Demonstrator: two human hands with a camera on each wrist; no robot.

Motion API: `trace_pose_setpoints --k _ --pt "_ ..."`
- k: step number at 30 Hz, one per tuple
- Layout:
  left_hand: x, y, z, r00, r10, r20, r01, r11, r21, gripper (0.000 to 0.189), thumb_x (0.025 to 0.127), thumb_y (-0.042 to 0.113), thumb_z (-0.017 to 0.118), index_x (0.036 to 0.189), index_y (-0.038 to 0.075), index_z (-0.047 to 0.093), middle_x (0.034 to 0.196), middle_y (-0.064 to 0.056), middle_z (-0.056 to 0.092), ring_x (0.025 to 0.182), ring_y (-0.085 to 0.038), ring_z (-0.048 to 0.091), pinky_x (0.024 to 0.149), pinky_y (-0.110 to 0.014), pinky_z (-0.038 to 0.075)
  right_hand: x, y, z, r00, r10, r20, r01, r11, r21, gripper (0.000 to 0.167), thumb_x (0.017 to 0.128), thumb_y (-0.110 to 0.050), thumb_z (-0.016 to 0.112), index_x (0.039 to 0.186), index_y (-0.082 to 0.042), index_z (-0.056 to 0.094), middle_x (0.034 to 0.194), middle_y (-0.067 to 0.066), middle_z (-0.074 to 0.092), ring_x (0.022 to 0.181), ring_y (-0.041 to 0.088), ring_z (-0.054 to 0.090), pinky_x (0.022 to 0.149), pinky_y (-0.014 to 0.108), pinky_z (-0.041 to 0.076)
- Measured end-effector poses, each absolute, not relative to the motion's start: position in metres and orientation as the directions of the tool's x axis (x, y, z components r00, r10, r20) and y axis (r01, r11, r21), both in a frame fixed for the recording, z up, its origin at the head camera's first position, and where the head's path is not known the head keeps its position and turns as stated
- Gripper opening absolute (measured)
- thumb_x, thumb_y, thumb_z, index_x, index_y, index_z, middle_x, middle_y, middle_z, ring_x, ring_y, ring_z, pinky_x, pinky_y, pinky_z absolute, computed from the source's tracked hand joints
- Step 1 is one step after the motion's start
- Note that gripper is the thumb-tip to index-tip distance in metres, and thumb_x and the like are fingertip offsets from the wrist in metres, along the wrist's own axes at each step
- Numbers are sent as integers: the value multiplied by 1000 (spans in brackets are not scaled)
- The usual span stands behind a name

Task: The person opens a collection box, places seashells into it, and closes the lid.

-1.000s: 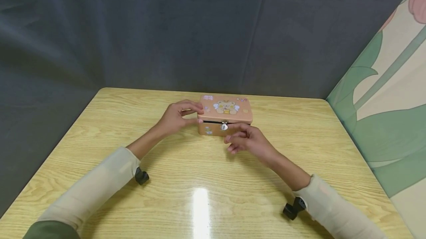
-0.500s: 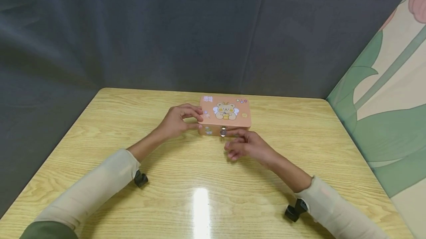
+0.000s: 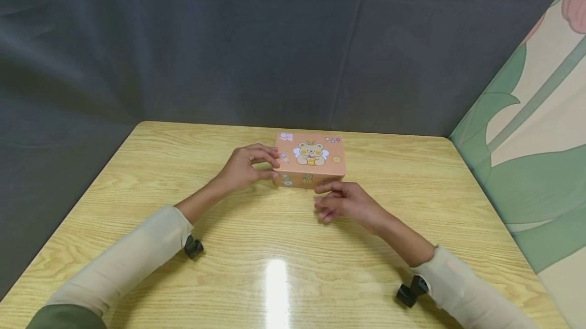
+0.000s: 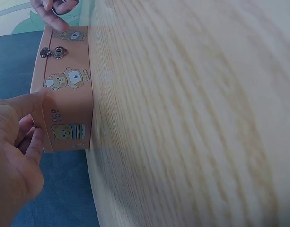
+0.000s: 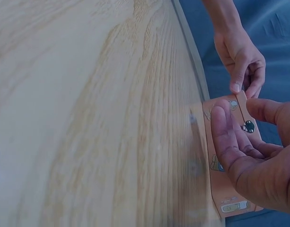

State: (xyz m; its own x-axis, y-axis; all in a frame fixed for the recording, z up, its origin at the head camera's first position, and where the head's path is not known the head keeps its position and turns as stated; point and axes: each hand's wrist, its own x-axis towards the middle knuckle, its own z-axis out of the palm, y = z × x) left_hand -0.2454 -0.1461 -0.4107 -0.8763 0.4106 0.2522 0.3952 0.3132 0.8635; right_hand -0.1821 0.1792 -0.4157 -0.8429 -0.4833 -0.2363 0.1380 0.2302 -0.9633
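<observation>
A peach-coloured tin box (image 3: 293, 163) with a winged cartoon bear on its lid stands near the back of the table, lid down. At the front is a small metal latch (image 4: 57, 52). My left hand (image 3: 244, 169) holds the box's left end, thumb (image 4: 33, 99) at the front corner along the lid seam and fingers at the side and lid edge. My right hand (image 3: 350, 204) hovers before the box's front right, its fingers loosely bent with nothing in them. In the right wrist view its fingers (image 5: 225, 135) overlap the box's front, close to the latch.
The pale wood-grain table (image 3: 238, 247) runs up to a dark curtain (image 3: 256, 49) behind the box. A flower-patterned panel (image 3: 526, 156) borders the right side. Small black devices (image 3: 194, 246) are strapped at both wrists.
The lid, raised with a dark gap along its front a second ago, is now down. My right hand has drawn slightly down and right from the latch. The left hand keeps its hold.
</observation>
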Motion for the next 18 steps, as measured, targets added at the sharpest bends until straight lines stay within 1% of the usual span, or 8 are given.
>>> trace_pose_setpoints --k 8,11,14,18 --pt "-243 -147 -410 -877 407 254 399 326 857 17 91 -1 92 107 1 86 139 -16 75 148 -34 64 125 -40 58 -182 188 -414 -854 -479 -204 78 271 -960 42 112 -10 66 144 17 61 124 30 78 94 19 81 88 35 74" --pt "-242 -148 -411 -879 401 257 399 327 856 16 91 0 92 107 2 86 139 -15 76 147 -33 65 124 -38 59 -183 194 -413 -869 -459 -183 28 324 -946 38 112 -11 66 140 16 66 123 30 79 95 22 81 88 37 74" --pt "-241 -151 -411 -883 390 262 402 337 852 17 91 4 94 108 5 87 139 -13 76 144 -31 66 123 -37 59 -186 205 -411 -888 -435 -148 -39 393 -919 35 112 -12 68 137 12 71 119 27 80 95 24 80 86 36 73" --pt "-241 -156 -410 -889 373 267 407 375 833 23 91 9 95 112 8 87 141 -11 76 141 -30 68 123 -40 60 -191 222 -407 -912 -397 -102 -112 482 -869 30 113 -15 68 130 7 77 115 23 81 93 26 80 82 35 72"
